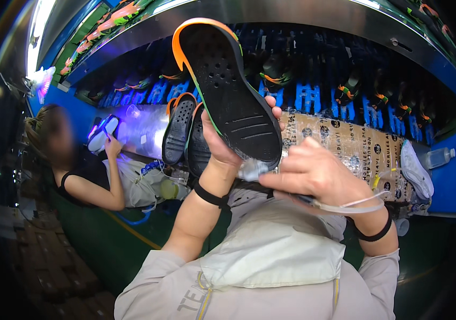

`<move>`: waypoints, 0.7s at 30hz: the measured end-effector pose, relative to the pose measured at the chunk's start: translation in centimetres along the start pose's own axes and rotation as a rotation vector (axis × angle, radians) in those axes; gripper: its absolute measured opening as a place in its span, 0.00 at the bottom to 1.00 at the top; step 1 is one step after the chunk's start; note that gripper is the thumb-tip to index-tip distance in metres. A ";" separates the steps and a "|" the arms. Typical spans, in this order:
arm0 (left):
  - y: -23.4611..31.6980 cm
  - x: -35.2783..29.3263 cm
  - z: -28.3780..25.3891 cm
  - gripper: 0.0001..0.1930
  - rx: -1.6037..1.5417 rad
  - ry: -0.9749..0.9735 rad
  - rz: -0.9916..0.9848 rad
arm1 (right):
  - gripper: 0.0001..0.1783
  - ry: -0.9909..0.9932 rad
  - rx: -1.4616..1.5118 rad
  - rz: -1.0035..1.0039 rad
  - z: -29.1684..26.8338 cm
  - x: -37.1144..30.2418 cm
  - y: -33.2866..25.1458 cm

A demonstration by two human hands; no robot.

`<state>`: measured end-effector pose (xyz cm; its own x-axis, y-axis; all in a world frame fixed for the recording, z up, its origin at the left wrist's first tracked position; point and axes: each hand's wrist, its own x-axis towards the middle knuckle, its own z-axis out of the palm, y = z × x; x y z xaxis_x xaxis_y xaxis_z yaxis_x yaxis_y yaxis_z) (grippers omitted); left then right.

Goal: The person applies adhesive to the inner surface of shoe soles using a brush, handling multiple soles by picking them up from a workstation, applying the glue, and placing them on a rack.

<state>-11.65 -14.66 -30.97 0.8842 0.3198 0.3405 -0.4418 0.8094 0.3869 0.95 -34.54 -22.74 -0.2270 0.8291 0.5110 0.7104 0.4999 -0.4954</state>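
Shoe sole [227,93], black with an orange-and-green rim, rests in our left hand [218,143], which clasps its grooved lower half, palm at its left edge and fingertips round its right. Its long axis slants from the orange-rimmed end, up and away from us, down to the grooved end nearer to us. Our right hand [316,170] stands at the sole's lower right, fingers bent toward that grooved end and a pale wad [252,169]; motion blur keeps us from telling whether we pinch it. The left hand is nearer, touching the sole, which lies up and leftward of the right. We see two similar black soles [177,130] to its left, taped cardboard [340,146] to its right.
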 end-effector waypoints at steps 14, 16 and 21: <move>2.7 2.1 2.6 0.45 0.234 -0.028 -0.164 | 0.19 0.055 0.040 0.174 -1.4 -0.4 -0.5; 3.1 2.8 2.8 0.43 0.294 -0.047 -0.210 | 0.19 -0.043 -0.093 0.131 -1.7 -0.2 -0.4; 3.2 3.9 1.7 0.31 0.285 0.105 -0.339 | 0.20 0.043 0.092 0.201 -2.2 -0.8 0.2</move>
<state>-9.93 -11.65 -26.93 0.9902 0.1204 0.0714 -0.1363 0.7137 0.6870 2.70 -35.62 -21.69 -0.0566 0.9039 0.4240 0.6742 0.3479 -0.6515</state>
